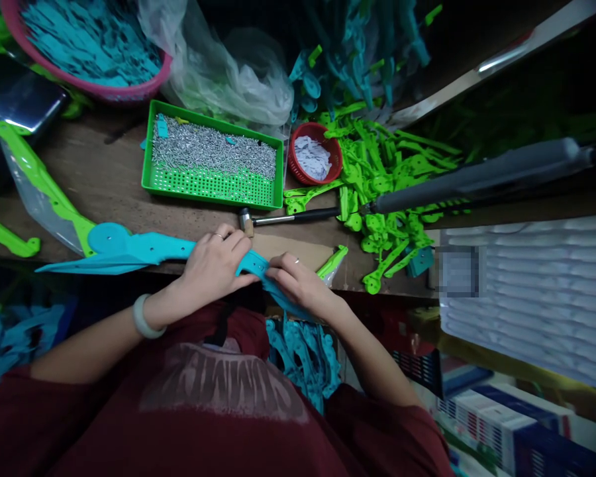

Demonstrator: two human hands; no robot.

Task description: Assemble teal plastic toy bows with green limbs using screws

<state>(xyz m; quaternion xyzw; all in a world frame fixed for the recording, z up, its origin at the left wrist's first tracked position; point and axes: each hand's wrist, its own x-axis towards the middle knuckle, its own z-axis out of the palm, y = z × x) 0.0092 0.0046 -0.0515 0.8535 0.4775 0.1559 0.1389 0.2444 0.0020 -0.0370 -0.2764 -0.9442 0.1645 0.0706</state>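
Note:
A long blue plastic part with a round disc and a pointed blade-like end lies along the table's front edge. My left hand is closed over its middle, fingers on top and thumb toward me. To the right, my right hand pinches the part's narrower end, which bends down toward my lap. Whether this end is a separate piece joined there, I cannot tell, since my fingers cover the middle. Just beyond my left fingers lies a hammer with a dark handle, close to a piece of brown cardboard.
A green basket of small metal pieces stands behind the hammer, beside a red basket of white slips. Bright green parts pile up at right under a hanging power screwdriver. A pink basin holds blue pieces.

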